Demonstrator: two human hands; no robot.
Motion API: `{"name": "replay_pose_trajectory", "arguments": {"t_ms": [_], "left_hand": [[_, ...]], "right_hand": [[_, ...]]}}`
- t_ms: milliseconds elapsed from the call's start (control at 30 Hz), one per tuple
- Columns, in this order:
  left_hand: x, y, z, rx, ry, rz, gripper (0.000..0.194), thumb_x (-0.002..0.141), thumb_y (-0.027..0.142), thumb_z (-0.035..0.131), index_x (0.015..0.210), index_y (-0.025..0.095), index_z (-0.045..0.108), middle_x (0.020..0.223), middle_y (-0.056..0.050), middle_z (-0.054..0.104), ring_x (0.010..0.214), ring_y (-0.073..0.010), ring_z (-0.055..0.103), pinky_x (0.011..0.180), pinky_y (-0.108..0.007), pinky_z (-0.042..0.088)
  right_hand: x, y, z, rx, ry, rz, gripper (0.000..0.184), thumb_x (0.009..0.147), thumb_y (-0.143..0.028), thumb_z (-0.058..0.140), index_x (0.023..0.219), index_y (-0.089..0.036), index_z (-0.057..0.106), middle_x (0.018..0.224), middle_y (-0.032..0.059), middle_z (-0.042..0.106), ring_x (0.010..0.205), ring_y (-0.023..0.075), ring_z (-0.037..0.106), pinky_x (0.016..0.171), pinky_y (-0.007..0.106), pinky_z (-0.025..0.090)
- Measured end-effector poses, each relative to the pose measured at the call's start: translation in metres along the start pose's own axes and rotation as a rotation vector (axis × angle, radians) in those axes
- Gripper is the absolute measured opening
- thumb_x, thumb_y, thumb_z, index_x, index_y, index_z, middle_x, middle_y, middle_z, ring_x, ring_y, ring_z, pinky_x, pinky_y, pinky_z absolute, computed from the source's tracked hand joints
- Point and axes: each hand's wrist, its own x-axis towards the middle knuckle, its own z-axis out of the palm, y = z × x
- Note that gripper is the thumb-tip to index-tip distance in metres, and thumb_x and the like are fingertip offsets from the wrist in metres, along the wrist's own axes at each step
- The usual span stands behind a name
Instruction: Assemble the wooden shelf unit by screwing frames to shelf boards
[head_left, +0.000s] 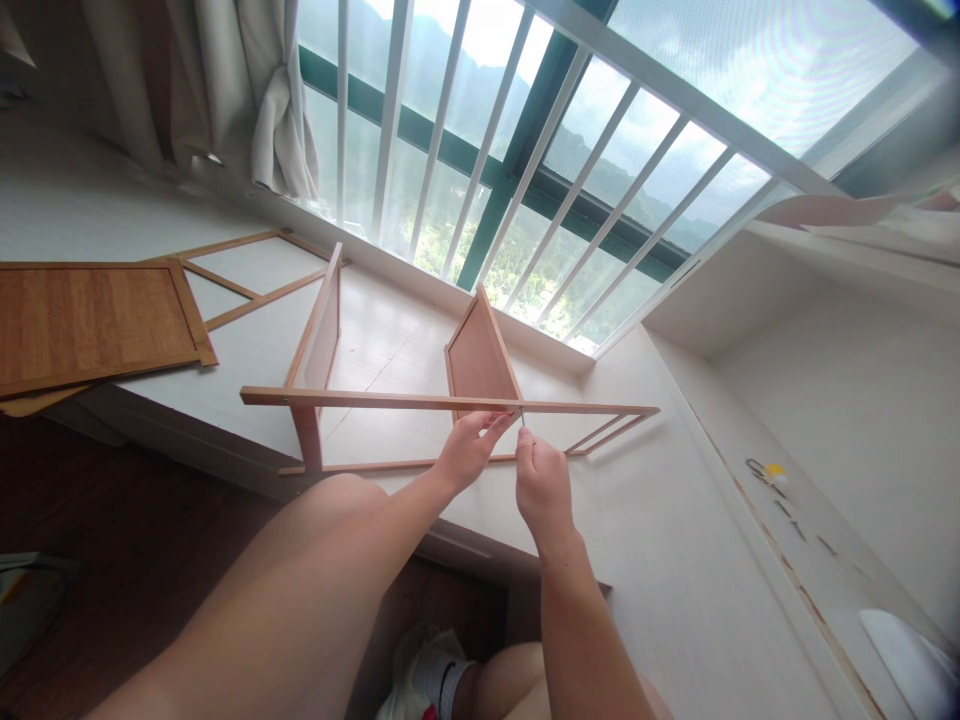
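Note:
A wooden shelf frame lies on its side on the white ledge, its long upper rail (390,401) running across in front of me. Two panels join this rail, one shelf panel (484,350) near the middle and another panel (309,370) on the left. My left hand (471,452) is closed around the edge of the middle panel, just under the rail. Beside it, my right hand (541,482) is a fist around a thin metal hex key (523,417), whose tip meets the rail at that joint. Most of the key is hidden in the fist.
Another wooden panel (97,320) lies at the left, over an open wooden side frame (259,298). White bars (495,90) and a window stand behind the ledge. On the right shelf are small metal pieces (787,518) and a yellow item (775,471). A curtain (281,130) hangs left.

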Motion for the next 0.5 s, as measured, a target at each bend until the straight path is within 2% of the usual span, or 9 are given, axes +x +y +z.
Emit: {"name": "replay_pose_trajectory", "arguments": {"t_ms": [233, 367, 500], "left_hand": [[0.000, -0.001, 0.000, 0.004, 0.000, -0.012, 0.042, 0.082, 0.053, 0.055, 0.097, 0.018, 0.072, 0.079, -0.005, 0.071, 0.084, -0.0218, 0.064, 0.071, -0.030, 0.050], [-0.001, -0.001, 0.000, -0.002, 0.011, -0.022, 0.043, 0.081, 0.055, 0.055, 0.096, 0.018, 0.072, 0.073, -0.004, 0.069, 0.080, -0.0214, 0.064, 0.068, -0.030, 0.050], [-0.001, -0.001, 0.000, -0.011, -0.001, -0.014, 0.042, 0.082, 0.054, 0.054, 0.094, 0.018, 0.072, 0.073, -0.004, 0.069, 0.079, -0.0204, 0.064, 0.069, -0.030, 0.050]], "right_hand": [[0.002, 0.000, -0.004, -0.178, -0.017, -0.018, 0.043, 0.094, -0.040, 0.039, 0.056, -0.021, 0.044, 0.051, 0.0001, 0.044, 0.049, 0.0145, 0.031, 0.055, 0.031, 0.014], [0.004, -0.003, -0.010, -0.220, 0.023, -0.037, 0.040, 0.092, -0.038, 0.048, 0.055, -0.021, 0.047, 0.049, -0.0006, 0.041, 0.048, 0.0133, 0.028, 0.056, 0.030, 0.013], [0.006, -0.010, -0.015, -0.338, 0.011, -0.037, 0.038, 0.092, -0.037, 0.048, 0.056, -0.022, 0.048, 0.049, -0.0011, 0.039, 0.047, 0.0130, 0.027, 0.056, 0.031, 0.013]]}}
